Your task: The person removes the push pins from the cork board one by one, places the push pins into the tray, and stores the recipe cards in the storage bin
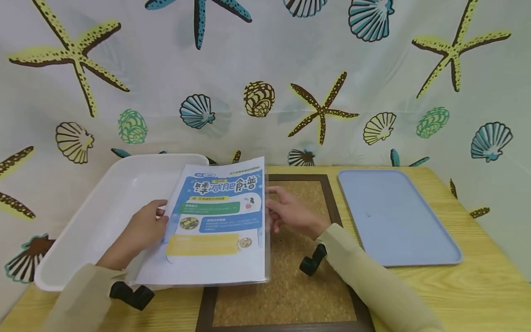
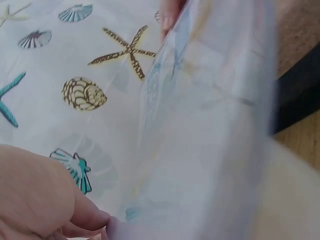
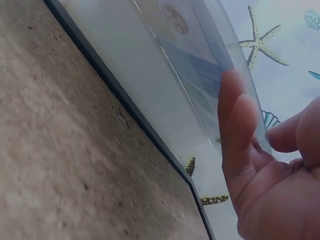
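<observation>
Both hands hold up a clear plastic sleeve with a printed sheet inside, tilted above the table. The sheet is blue and white with Chinese text and green and yellow bands. My left hand grips the sleeve's left edge; in the left wrist view the thumb and fingers of the left hand pinch a lower corner area. At the opposite edge, my right hand pinches the sleeve. In the right wrist view, the fingers of the right hand lie along one face of the sleeve, with the thumb on the other side.
A white plastic tub stands at the left, partly behind the sheet. Beneath the sleeve lies a dark-framed cork board on the wooden table. A light blue tray lies at the right. Behind hangs a seashell-patterned cloth.
</observation>
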Tool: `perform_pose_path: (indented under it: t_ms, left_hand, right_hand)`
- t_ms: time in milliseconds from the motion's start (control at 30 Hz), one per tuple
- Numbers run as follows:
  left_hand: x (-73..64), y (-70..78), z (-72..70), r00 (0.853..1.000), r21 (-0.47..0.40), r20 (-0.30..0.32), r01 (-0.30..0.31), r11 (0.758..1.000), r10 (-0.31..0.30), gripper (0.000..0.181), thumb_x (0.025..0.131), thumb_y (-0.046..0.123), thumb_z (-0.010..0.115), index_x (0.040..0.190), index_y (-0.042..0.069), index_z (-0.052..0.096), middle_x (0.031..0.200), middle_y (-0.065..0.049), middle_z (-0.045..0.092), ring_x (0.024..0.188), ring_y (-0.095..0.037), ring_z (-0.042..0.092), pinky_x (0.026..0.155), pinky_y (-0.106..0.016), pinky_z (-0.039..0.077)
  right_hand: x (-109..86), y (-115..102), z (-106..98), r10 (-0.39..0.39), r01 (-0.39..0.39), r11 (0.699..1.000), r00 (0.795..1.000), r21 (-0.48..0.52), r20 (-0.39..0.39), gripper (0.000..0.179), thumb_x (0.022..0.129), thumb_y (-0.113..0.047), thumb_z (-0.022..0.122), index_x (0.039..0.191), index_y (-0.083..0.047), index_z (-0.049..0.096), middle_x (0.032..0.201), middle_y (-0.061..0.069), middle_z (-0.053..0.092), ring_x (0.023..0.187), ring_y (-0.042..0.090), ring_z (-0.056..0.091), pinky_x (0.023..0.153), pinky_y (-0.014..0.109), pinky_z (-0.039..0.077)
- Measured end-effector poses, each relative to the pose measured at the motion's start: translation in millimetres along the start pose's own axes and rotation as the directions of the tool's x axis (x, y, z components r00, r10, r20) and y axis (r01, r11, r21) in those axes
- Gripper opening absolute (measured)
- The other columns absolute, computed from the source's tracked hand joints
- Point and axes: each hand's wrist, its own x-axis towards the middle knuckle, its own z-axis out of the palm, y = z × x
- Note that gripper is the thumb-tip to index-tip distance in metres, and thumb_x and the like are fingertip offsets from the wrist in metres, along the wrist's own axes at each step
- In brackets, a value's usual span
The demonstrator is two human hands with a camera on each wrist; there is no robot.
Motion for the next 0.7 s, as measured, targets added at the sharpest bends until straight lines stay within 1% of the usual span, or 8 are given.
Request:
perform_pose_path:
  t_ms: [133,200,333,400,533,700]
  left_hand:
    - [7.3,-7.8,-4.0,0.999,-0.015,0.025,0.049,0.999,-0.048,0.053,0.099,0.006,0.039,0.145,-0.013,0.022,0.129,-0.034,0.041,0.105,-0.040,0.048,0.091,-0.050,0.046]
    - [8.7,-11.2,-5.9,0.997,-0.008,0.020,0.069,0.998,-0.069,0.054,0.099,0.006,0.039,0.146,-0.012,0.020,0.130,-0.035,0.040,0.105,-0.041,0.048,0.092,-0.051,0.046]
    - [9.1,-19.2,-11.5,0.995,0.019,-0.003,0.099,0.995,-0.099,0.054,0.099,0.005,0.038,0.146,-0.013,0.018,0.130,-0.036,0.037,0.105,-0.043,0.048,0.092,-0.053,0.046]
    - [9.0,-22.9,-14.4,0.995,0.034,-0.017,0.097,0.995,-0.096,0.054,0.098,0.005,0.038,0.145,-0.014,0.019,0.130,-0.037,0.038,0.104,-0.044,0.047,0.091,-0.054,0.046]
    - [9.7,-27.3,-20.0,0.996,0.052,-0.023,0.091,0.995,-0.089,0.053,0.098,0.004,0.037,0.144,-0.015,0.020,0.130,-0.038,0.037,0.105,-0.044,0.046,0.091,-0.055,0.044]
    - [10.2,-32.7,-24.0,0.994,0.065,-0.046,0.104,0.992,-0.101,0.053,0.098,0.004,0.037,0.144,-0.015,0.020,0.129,-0.038,0.037,0.104,-0.045,0.045,0.092,-0.057,0.043]
  right_hand:
    - [7.1,0,7,-0.017,0.017,1.000,1.000,0.020,0.001,0.041,0.106,-0.014,0.034,0.146,-0.011,0.027,0.084,0.012,0.063,0.060,0.016,0.061,0.053,0.026,0.049]
    - [11.6,0,11,-0.020,0.021,0.999,1.000,0.026,-0.005,0.040,0.106,-0.014,0.034,0.146,-0.012,0.028,0.084,0.011,0.063,0.059,0.016,0.061,0.053,0.025,0.048]
    - [19.7,1,22,-0.018,0.018,0.999,1.000,0.052,0.007,0.040,0.106,-0.015,0.034,0.146,-0.013,0.027,0.079,0.010,0.060,0.058,0.017,0.059,0.052,0.025,0.048]
    - [22.7,1,27,-0.023,0.022,0.997,1.000,0.069,0.013,0.040,0.106,-0.014,0.033,0.146,-0.013,0.026,0.078,0.010,0.059,0.057,0.018,0.058,0.051,0.025,0.047]
    - [28.8,1,32,-0.041,0.040,0.995,0.999,0.086,0.010,0.040,0.106,-0.014,0.034,0.145,-0.015,0.029,0.081,0.010,0.060,0.057,0.017,0.057,0.050,0.024,0.046]
    - [38.1,0,37,-0.064,0.063,0.996,0.998,0.065,0.010,0.039,0.106,-0.015,0.035,0.145,-0.016,0.031,0.074,0.009,0.059,0.054,0.015,0.054,0.048,0.025,0.044]
